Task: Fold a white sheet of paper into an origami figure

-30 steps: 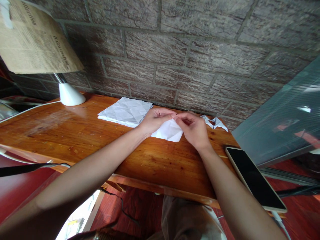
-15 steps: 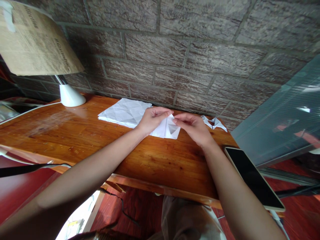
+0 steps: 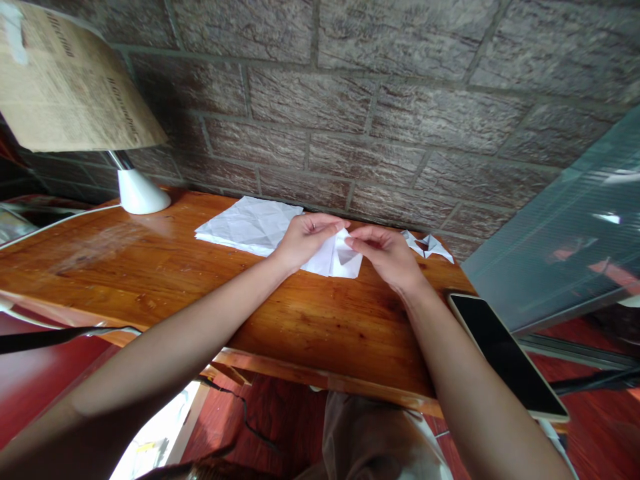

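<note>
A folded sheet of white paper (image 3: pixel 345 261) is between my two hands, close to the wooden tabletop near the wall. My left hand (image 3: pixel 311 239) pinches its upper edge between thumb and fingers. From the other side, my right hand (image 3: pixel 384 252) grips a flap at the paper's upper right, thumb and forefinger closed on it. The fingertips of both hands are almost touching. Left of them lies a stack of creased white paper sheets (image 3: pixel 250 223), partly covered by my left hand. Small folded paper pieces (image 3: pixel 434 248) sit beyond my right hand.
A lamp with a newsprint shade (image 3: pixel 75 87) and white base (image 3: pixel 143 193) stands at the left end of the wooden table (image 3: pixel 280 313). A tablet (image 3: pixel 507 353) lies at the right edge, by my right forearm. A stone-block wall (image 3: pixel 320 120) rises behind.
The flap under my right fingers has shifted slightly, and the paper's right side looks more bent over. Both hands stay in nearly the same place.
</note>
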Tool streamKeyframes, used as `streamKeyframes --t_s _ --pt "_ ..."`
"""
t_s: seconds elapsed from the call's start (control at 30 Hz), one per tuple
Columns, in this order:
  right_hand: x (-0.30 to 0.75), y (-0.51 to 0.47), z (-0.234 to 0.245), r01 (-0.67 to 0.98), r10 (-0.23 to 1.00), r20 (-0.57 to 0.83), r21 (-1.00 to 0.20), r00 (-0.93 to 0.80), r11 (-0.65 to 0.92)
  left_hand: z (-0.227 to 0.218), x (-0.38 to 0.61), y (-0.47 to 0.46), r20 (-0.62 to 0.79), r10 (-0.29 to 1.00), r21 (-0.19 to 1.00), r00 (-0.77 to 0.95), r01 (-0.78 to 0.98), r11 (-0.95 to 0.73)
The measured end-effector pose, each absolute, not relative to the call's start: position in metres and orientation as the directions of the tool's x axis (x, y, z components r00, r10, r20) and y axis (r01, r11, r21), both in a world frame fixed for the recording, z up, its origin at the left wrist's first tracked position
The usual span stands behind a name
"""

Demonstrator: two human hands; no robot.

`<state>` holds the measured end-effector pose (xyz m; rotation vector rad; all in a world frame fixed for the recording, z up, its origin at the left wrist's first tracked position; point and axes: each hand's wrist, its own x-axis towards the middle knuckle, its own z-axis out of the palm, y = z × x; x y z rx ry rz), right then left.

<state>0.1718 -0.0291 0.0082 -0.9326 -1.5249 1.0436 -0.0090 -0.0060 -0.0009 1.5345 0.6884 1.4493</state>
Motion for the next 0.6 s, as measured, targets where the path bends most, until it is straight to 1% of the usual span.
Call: streamKeyframes --t_s 0.17,0.43,0.6 --pt "0.1699 -0.0323 0.0108 0.025 0.944 0.287 -0.955 -0.164 0.295 0.0009 -0.0104 -0.0066 0.501 0.843 0.864 0.194 -0.172 -0.474" --pt "0.1724 -0.0327 0.0119 -0.088 0.970 0.118 -0.991 -0.213 0.101 -0.0008 -0.0089 -0.0080 0.508 0.827 0.860 0.240 -0.185 -0.475" --pt "0.1736 -0.0327 0.0115 -0.116 0.966 0.067 -0.992 -0.251 0.039 -0.0015 -0.0090 -0.0082 0.515 0.819 0.855 0.253 -0.213 -0.472"
